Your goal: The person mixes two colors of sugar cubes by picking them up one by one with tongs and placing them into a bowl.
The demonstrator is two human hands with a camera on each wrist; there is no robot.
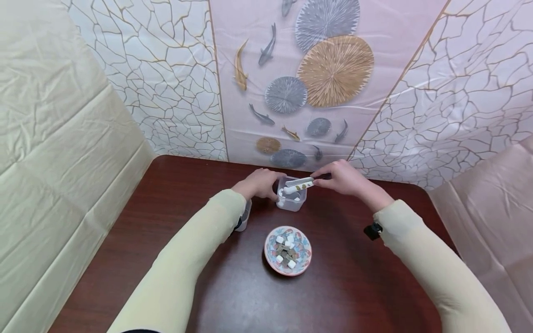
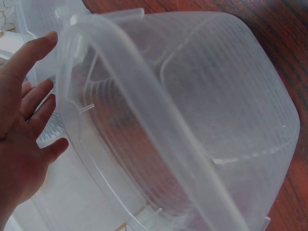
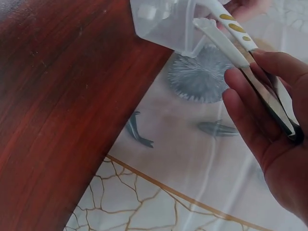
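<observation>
My left hand (image 1: 261,183) holds a small clear plastic container (image 1: 291,206) from its left side, thumb at the near side and fingers at the far side. Several white pieces (image 1: 297,199) lie inside. In my right hand (image 1: 340,178) is a pair of tongs (image 1: 300,186), with white ends patterned in gold and metal handles. The tong tips reach over the container's opening. From the right wrist view, the thumb and fingers press the tongs (image 3: 236,29) from both sides. A second clear container (image 2: 226,86) fills the left wrist view and looks empty.
Nearer me stands a patterned dish (image 1: 307,252) with white cubes (image 1: 291,264) and brown pieces (image 1: 287,253). The second container (image 1: 244,219) is partly hidden beneath my left wrist. A patterned cloth (image 1: 250,125) hangs behind the dark wooden table (image 1: 341,277).
</observation>
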